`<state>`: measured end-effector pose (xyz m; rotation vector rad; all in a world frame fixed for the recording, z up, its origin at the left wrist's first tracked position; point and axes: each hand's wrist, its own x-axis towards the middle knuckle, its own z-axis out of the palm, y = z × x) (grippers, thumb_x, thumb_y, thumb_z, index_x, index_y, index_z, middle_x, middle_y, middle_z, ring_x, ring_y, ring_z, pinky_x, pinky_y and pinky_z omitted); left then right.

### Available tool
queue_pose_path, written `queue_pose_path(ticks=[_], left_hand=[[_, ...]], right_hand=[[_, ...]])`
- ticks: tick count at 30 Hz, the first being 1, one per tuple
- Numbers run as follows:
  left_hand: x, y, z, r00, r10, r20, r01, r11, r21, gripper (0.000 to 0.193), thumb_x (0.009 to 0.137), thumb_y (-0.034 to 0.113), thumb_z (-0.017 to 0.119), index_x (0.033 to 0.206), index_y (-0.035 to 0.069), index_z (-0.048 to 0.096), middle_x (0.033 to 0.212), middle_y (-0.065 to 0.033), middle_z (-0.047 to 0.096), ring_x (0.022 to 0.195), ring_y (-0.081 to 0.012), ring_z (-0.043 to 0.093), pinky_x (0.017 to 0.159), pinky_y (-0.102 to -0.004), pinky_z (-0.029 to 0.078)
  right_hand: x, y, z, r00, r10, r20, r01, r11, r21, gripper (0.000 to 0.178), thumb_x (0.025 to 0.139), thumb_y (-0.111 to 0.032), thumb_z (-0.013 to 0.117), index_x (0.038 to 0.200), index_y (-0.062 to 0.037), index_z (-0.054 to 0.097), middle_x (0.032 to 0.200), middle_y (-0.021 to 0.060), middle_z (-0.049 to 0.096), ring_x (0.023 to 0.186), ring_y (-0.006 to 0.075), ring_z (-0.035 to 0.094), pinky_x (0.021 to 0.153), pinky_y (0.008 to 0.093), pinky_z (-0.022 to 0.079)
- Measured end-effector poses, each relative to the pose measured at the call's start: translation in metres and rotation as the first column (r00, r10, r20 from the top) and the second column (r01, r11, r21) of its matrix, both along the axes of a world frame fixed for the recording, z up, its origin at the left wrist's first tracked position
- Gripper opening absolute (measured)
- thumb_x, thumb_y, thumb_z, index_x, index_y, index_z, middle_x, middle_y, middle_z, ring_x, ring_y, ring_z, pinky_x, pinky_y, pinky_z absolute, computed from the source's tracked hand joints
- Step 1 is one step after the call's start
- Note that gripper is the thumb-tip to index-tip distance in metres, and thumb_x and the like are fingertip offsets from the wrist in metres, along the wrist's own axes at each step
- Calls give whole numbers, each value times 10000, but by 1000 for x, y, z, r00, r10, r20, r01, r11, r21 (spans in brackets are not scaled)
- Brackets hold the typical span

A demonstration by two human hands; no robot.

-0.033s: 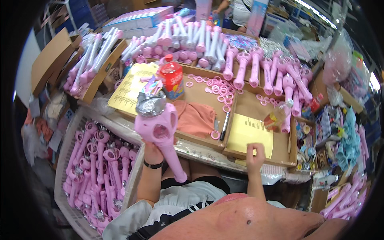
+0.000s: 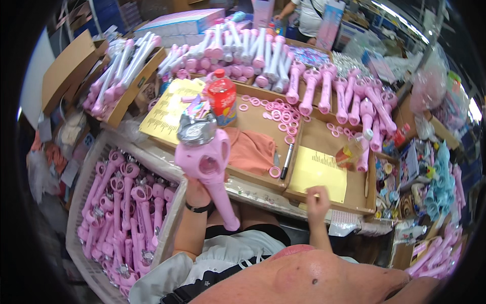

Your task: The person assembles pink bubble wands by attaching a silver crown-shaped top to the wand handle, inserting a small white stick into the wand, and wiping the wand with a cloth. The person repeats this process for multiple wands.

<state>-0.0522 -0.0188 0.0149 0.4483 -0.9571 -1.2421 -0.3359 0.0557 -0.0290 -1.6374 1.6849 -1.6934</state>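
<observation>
My left hand (image 2: pixel 196 193) is closed around a pink toy wand (image 2: pixel 205 167). The wand tilts, with its round, windowed head up and its handle pointing down toward my lap. A shiny silver cap (image 2: pixel 196 130) with small pastel pieces above it tops the head. My right hand (image 2: pixel 318 198) is curled near the front edge of the right tray, over the yellow sheet's (image 2: pixel 319 169) lower side. Whether it holds anything small is hidden. Pink rings (image 2: pixel 283 115) lie scattered in the cardboard tray (image 2: pixel 253 119), with a marker pen (image 2: pixel 287 162) and an orange cloth (image 2: pixel 250 151).
A lined crate (image 2: pixel 169 238) of pink wands stands at my left. A red bottle (image 2: pixel 221 99) rises behind the held wand. White-and-pink handles (image 2: pixel 260 48) and pink wand bodies (image 2: pixel 328 88) are stacked at the back. Light blue parts (image 2: pixel 440 185) sit at far right. Another person (image 2: pixel 309 17) stands beyond.
The view has shifted slightly. My right hand has dropped a little and moved left, its fingers still curled. My left hand keeps its hold on the wand.
</observation>
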Motion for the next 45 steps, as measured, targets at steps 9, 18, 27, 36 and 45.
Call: queue_pose_path(ticks=[9,18,27,36,45], left_hand=[[-14,12,6,959,-215,-186,233,969,79,887,752,817,261,1125,47,498,775,-119,591,673,-228,581,611,-344,470],[-11,28,-17,974,-226,-2,214,922,324,396,903,225,532,1217,34,384,996,-110,589,662,-132,572,587,-253,484],[-23,32,-17,962,-272,-34,267,897,352,406,855,221,589,1171,36,412,974,-103,561,659,-135,564,585,-256,474],[-29,32,-19,957,-290,-20,277,890,363,359,878,199,559,1169,49,412,964,-96,563,687,-149,566,611,-276,474],[-12,-8,-14,982,-189,-19,190,978,87,781,805,659,500,1203,-13,489,1098,-138,598,921,-210,609,789,-339,491]], right_hand=[[115,10,-15,449,709,543,-879,243,410,515,739,-179,738,1160,-25,483,891,30,594,819,128,560,776,281,465],[161,36,-48,841,427,332,-540,677,500,432,763,-175,695,1097,3,486,946,101,612,858,166,593,763,313,479],[153,46,-44,865,397,307,-499,736,457,474,738,-251,718,1054,21,493,872,160,630,773,238,629,706,341,492],[141,44,-59,783,441,439,-609,687,396,449,714,-217,716,1042,13,512,858,140,626,757,212,615,701,329,487],[126,52,-44,801,525,288,-594,638,489,424,696,-248,736,980,-12,529,800,152,630,721,248,632,680,344,490]])
